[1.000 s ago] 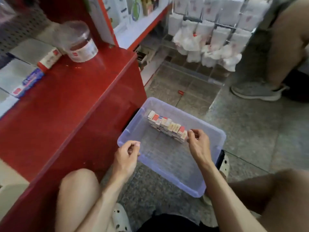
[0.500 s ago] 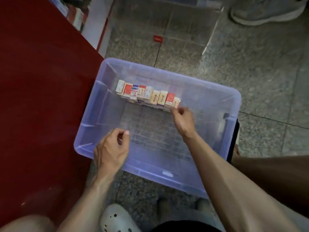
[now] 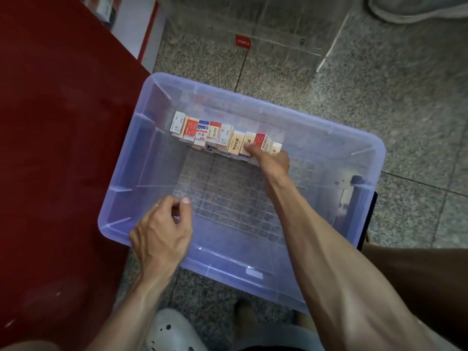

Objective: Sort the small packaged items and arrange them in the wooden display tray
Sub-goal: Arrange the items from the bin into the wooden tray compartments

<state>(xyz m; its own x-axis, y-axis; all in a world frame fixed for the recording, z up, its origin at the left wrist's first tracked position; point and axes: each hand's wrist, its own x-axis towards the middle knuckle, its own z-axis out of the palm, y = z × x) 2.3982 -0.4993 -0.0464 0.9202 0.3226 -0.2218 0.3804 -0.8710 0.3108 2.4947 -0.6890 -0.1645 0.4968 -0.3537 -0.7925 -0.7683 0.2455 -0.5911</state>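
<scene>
A row of small packaged boxes (image 3: 202, 130), white, red and beige, stands along the far wall of a translucent blue plastic bin (image 3: 253, 102) on the floor. My right hand (image 3: 272, 160) reaches into the bin to the right end of the row. Its thumb presses the front of a beige box and its fingers curl round the red and beige boxes there, partly hiding them. My left hand (image 3: 162, 234) hovers over the bin's near-left corner, loosely curled, holding nothing. The rest of the bin's gridded floor is bare.
A red counter (image 3: 63, 148) stands tight against the bin's left side. A clear acrylic stand with a red label (image 3: 242, 42) sits on the speckled floor beyond the bin. Another person's grey shoe (image 3: 417, 8) is at top right. My white clog (image 3: 172, 330) is below the bin.
My view has tipped down from the counter to the bin. My right hand has settled onto the right-end boxes, thumb now on a beige one. The left hand stays put.
</scene>
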